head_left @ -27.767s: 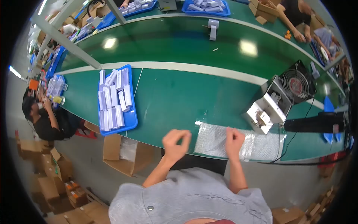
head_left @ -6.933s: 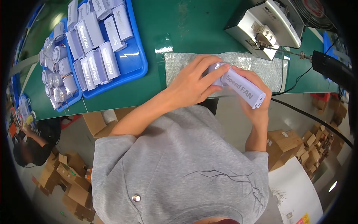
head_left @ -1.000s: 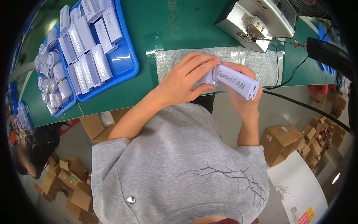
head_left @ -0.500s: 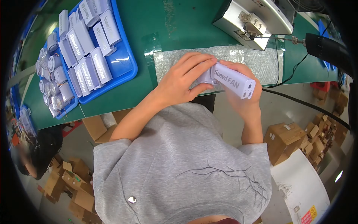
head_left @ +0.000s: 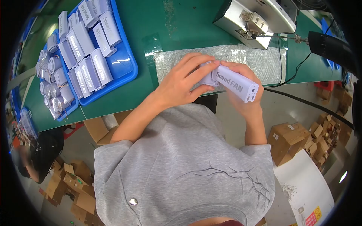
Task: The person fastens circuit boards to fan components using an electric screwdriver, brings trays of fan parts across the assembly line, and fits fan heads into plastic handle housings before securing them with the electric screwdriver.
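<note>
A pale purple fan unit (head_left: 234, 83) marked "Speed FAN" is held between both hands over the front edge of a bubble-wrap sheet (head_left: 169, 60). My left hand (head_left: 184, 79) is closed round its rounded end, fingers on top and thumb below. My right hand (head_left: 245, 75) wraps the long body from behind, and its lower fingers are hidden by the unit. The end with small port openings points right and toward my body. To the left, a blue tray (head_left: 128, 71) bears several similar purple housings (head_left: 100, 67).
Several round purple parts (head_left: 54, 64) fill another blue tray beyond the first. A metal machine (head_left: 241, 26) stands at the back right, near a black tool (head_left: 328, 47) and dark cables (head_left: 298, 71). Cardboard boxes (head_left: 288, 141) lie below the table. Another person (head_left: 41, 150) is at far left.
Against about a second ago, the fan unit and both hands sit slightly further left in view. My grip looks the same. Much earlier, both hands were without the unit.
</note>
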Demonstrator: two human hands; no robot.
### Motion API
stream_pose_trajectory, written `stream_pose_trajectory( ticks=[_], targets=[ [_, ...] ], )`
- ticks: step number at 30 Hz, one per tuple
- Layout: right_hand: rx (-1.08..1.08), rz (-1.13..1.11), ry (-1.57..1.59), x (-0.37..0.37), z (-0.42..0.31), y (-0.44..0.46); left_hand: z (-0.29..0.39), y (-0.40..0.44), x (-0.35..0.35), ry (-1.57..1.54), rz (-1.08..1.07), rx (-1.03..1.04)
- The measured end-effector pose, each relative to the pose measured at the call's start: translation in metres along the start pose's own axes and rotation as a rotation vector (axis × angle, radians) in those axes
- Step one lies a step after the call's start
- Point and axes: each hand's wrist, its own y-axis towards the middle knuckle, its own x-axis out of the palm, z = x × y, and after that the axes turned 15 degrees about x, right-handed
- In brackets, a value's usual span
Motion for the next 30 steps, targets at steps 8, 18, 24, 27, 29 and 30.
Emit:
stream_pose_trajectory(
  ticks=[8, 18, 24, 27, 29, 30],
  targets=[
    [-0.097, 0.041, 0.024, 0.001, 0.006, 0.002, 0.0, 0.001, 0.001, -0.001, 0.002, 0.004],
    [-0.239, 0.023, -0.104, -0.007, 0.006, 0.006, 0.0, 0.002, 0.001, -0.017, 0.011, 0.008],
    [-0.067, 0.016, -0.02, -0.001, 0.005, 0.002, 0.002, 0.0, 0.002, 0.033, -0.021, -0.017],
    [-0.068, 0.054, -0.027, 0.004, 0.005, 0.002, 0.0, 0.0, 0.002, 0.041, -0.008, 0.007],
    [-0.074, 0.072, -0.029, 0.004, 0.003, 0.001, 0.0, 0.0, 0.003, 0.046, -0.004, 0.004],
    [-0.072, 0.061, -0.046, 0.002, 0.001, 0.001, 0.0, 0.0, 0.003, 0.048, 0.0, 0.006]
  ],
)
